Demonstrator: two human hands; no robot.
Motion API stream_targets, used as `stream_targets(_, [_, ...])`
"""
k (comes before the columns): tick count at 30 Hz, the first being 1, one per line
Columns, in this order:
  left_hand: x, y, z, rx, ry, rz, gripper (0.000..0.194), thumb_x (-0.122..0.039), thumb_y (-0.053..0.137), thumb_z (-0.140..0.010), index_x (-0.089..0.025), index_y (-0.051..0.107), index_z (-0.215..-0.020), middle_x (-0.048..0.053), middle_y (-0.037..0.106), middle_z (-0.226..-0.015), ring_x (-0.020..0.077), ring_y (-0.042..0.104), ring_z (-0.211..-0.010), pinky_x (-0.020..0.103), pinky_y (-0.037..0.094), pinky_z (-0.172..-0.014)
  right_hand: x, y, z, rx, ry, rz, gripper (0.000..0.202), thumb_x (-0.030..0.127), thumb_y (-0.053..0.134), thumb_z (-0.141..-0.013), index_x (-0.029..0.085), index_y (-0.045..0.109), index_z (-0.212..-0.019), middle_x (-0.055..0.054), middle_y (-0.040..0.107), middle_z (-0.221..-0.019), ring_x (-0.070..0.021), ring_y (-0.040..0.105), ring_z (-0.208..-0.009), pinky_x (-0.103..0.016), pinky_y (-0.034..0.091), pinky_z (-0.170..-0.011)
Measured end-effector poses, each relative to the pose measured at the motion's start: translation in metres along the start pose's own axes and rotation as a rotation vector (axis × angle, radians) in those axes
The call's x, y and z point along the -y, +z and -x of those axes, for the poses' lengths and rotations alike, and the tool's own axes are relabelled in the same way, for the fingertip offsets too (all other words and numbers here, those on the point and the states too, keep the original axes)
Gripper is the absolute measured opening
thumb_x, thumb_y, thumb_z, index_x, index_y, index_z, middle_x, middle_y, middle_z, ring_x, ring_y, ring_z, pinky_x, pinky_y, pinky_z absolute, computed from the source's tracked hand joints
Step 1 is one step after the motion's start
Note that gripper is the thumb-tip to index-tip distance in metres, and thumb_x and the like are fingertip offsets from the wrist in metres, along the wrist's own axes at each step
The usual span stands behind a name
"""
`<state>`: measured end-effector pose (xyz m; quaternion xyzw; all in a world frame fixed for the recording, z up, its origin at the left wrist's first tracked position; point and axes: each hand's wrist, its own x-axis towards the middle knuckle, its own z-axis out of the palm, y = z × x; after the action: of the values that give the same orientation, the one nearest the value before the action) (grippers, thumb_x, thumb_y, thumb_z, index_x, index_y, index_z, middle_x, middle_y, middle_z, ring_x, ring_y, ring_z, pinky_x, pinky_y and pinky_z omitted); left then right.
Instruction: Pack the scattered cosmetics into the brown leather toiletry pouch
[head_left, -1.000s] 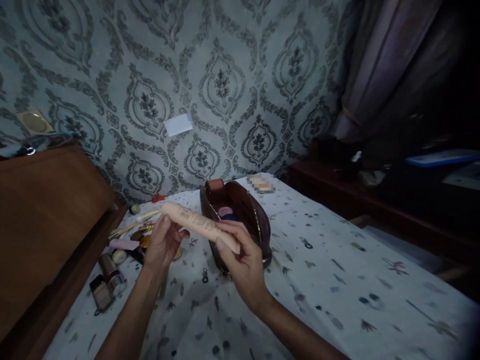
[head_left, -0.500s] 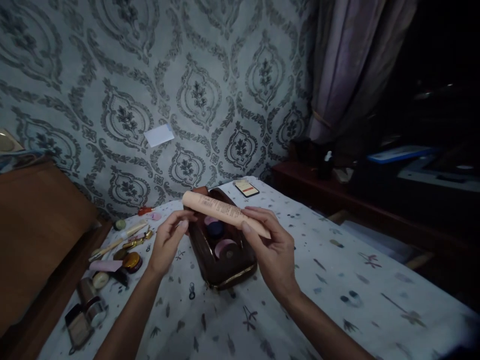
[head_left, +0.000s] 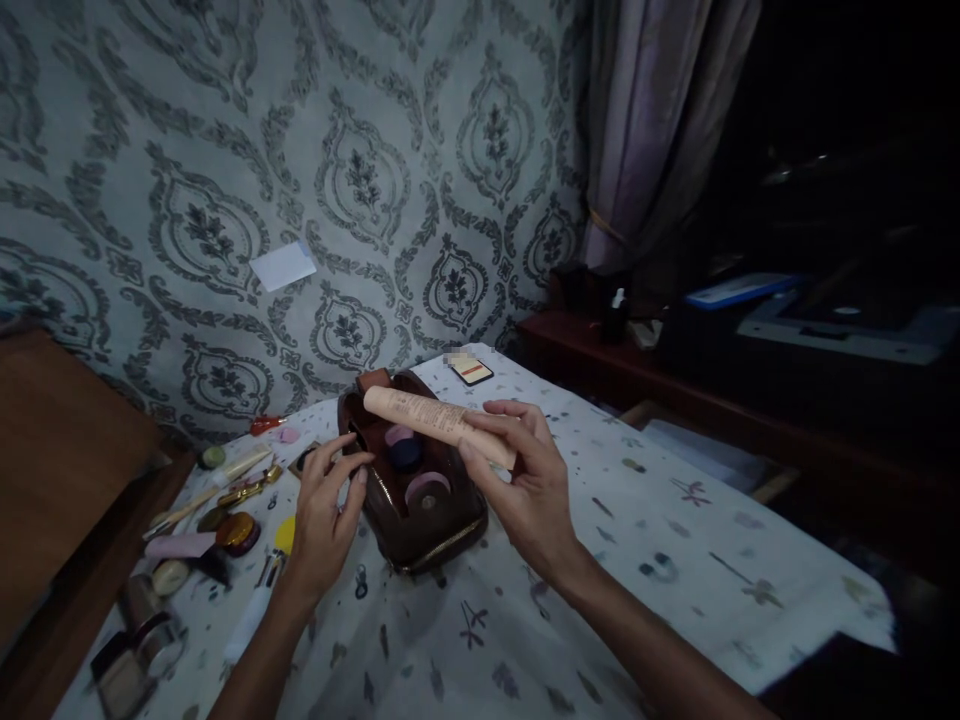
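The right hand's grip (head_left: 525, 480) pinches the tube (head_left: 431, 418) near one end; the left hand (head_left: 330, 510), fingers spread, touches the open bag (head_left: 431, 525).

Both forearms (head_left: 649, 622) and hands (head_left: 531, 485) are bare.

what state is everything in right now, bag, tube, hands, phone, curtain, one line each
bag: unzipped and open, with items inside
tube: held, tilted above the bag; cap state unclear
right hand: fingers closed on the tube
left hand: holding nothing, fingers bent by the bag
phone: lying flat, screen lit
curtain: tied back
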<state>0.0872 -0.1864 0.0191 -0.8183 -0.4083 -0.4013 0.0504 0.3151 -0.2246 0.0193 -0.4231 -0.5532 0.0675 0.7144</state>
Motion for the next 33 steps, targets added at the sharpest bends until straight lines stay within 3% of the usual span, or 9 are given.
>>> stream_targets(5, [-0.002, 0.004, 0.001, -0.028, -0.027, 0.020, 0.024, -0.024, 0.044, -0.099, -0.021, 0.066, -0.108, 0.010, 0.057, -0.126, 0.0239, 0.053, -0.120, 0.040, 0.044, -0.098, -0.003, 0.001, -0.025, 0.138, -0.130, 0.106, 0.018, 0.018, 0.063, -0.086, 0.021, 0.066, -0.103, -0.008, 0.053, -0.105, -0.0227, 0.057, -0.102, -0.036, 0.050, -0.085])
stream_targets(8, [-0.002, 0.005, 0.002, -0.030, -0.048, 0.038, 0.024, -0.025, 0.044, -0.099, -0.022, 0.066, -0.107, 0.010, 0.057, -0.126, 0.0236, 0.053, -0.121, 0.040, 0.043, -0.099, -0.005, 0.011, -0.052, 0.338, -0.230, 0.171, 0.017, 0.015, 0.061, -0.085, 0.019, 0.065, -0.101, -0.008, 0.052, -0.103, -0.0213, 0.057, -0.098, -0.032, 0.048, -0.082])
stream_targets(14, [-0.001, 0.007, 0.004, -0.021, -0.073, 0.051, 0.025, -0.027, 0.044, -0.100, -0.024, 0.066, -0.108, 0.009, 0.057, -0.130, 0.0245, 0.052, -0.124, 0.043, 0.041, -0.102, -0.004, 0.054, -0.107, 0.867, -0.321, 0.335, 0.015, 0.016, 0.063, -0.082, 0.016, 0.067, -0.096, -0.006, 0.053, -0.100, -0.0158, 0.054, -0.080, -0.025, 0.042, -0.070])
stream_targets(17, [-0.001, 0.007, 0.005, -0.011, -0.077, 0.052, 0.025, -0.027, 0.043, -0.100, -0.026, 0.066, -0.110, 0.008, 0.056, -0.131, 0.0251, 0.051, -0.125, 0.045, 0.040, -0.103, -0.003, 0.082, -0.123, 1.030, -0.352, 0.459, 0.017, 0.014, 0.061, -0.081, 0.014, 0.070, -0.096, -0.007, 0.057, -0.100, -0.0141, 0.053, -0.074, -0.023, 0.039, -0.065])
stream_targets(21, [0.002, 0.007, 0.006, 0.000, -0.069, 0.058, 0.025, -0.025, 0.044, -0.100, -0.028, 0.065, -0.112, 0.008, 0.055, -0.134, 0.0247, 0.050, -0.126, 0.046, 0.040, -0.104, -0.007, 0.112, -0.135, 1.141, -0.378, 0.561, 0.021, 0.011, 0.064, -0.079, 0.012, 0.073, -0.097, -0.009, 0.064, -0.101, -0.0170, 0.057, -0.084, -0.022, 0.038, -0.066])
stream_targets(24, [0.004, 0.006, 0.008, 0.023, -0.050, 0.060, 0.026, -0.023, 0.044, -0.100, -0.028, 0.063, -0.116, 0.008, 0.054, -0.136, 0.0240, 0.048, -0.129, 0.045, 0.040, -0.105, -0.012, 0.121, -0.142, 1.146, -0.371, 0.608, 0.023, 0.010, 0.065, -0.076, 0.012, 0.074, -0.097, -0.010, 0.068, -0.102, -0.0183, 0.059, -0.089, -0.022, 0.038, -0.065])
stream_targets(33, [0.004, 0.012, 0.011, -0.008, -0.050, 0.063, 0.027, -0.023, 0.043, -0.100, -0.026, 0.063, -0.117, 0.009, 0.055, -0.137, 0.0239, 0.050, -0.128, 0.045, 0.041, -0.107, -0.009, 0.106, -0.160, 1.320, -0.288, 0.713, 0.020, 0.013, 0.068, -0.069, 0.013, 0.075, -0.087, 0.000, 0.071, -0.075, -0.0137, 0.059, -0.068, -0.022, 0.034, -0.056])
